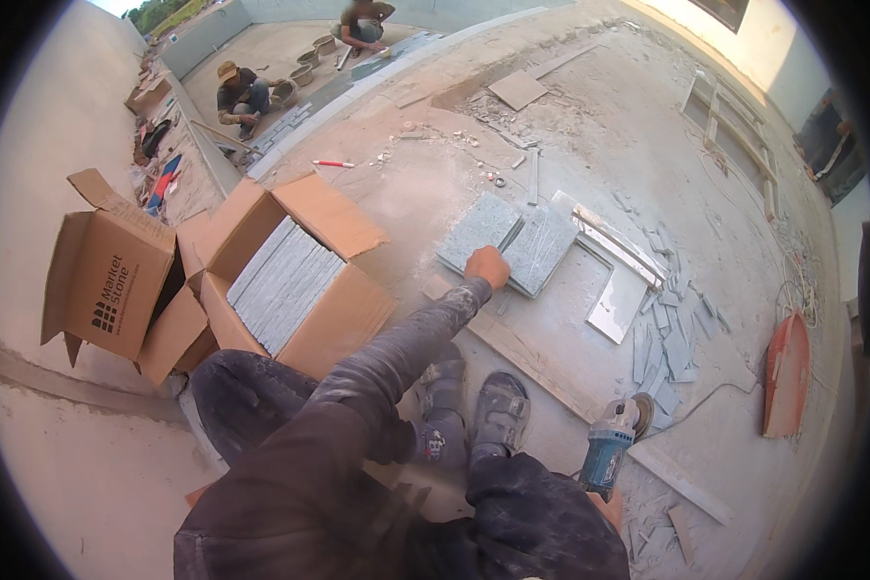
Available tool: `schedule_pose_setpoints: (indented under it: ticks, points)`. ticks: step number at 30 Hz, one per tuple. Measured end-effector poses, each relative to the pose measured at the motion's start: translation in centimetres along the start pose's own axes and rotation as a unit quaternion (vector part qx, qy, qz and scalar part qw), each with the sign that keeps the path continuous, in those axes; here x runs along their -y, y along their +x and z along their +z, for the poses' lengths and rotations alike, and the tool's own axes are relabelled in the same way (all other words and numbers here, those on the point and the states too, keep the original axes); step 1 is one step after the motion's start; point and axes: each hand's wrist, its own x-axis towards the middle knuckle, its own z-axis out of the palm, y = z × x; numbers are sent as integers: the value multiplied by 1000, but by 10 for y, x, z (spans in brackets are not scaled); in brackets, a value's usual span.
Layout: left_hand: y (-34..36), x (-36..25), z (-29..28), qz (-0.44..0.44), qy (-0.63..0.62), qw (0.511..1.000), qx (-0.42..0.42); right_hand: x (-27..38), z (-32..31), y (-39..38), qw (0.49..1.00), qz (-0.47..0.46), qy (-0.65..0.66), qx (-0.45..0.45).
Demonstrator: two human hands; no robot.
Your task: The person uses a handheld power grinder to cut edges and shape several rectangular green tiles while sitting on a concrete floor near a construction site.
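Observation:
My left hand reaches forward, fingers curled closed at the near edge of two grey-green stone tile stacks; what, if anything, it grips is hidden. In my right hand, low at the right, is a teal angle grinder with a disc on top. An open cardboard box packed with grey tiles stands left of my knees and feet. White pieces with a straight bar lie just right of the stacks, and narrow stone offcuts are scattered beyond them.
A second cardboard box is at far left by a wall. A plank lies before my sandals. A red container, cords, and a wooden frame are on the right. Two co-workers squat by buckets in a sunken area beyond.

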Motion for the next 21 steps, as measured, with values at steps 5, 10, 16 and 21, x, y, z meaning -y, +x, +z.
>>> schedule_pose_setpoints:
  ticks: [5,10,16,21]
  points:
    - [-1,8,-23,25,77,997,-18,2,-4,2,999,-3,-37,7]
    - [-6,34,-39,89,168,980,-63,-1,-1,-11,997,7,-73,-8]
    - [5,38,-29,31,219,974,-40,-14,-10,8,964,16,-221,-150]
    - [14,61,-44,42,122,991,-33,-14,-18,8,999,-31,26,29]
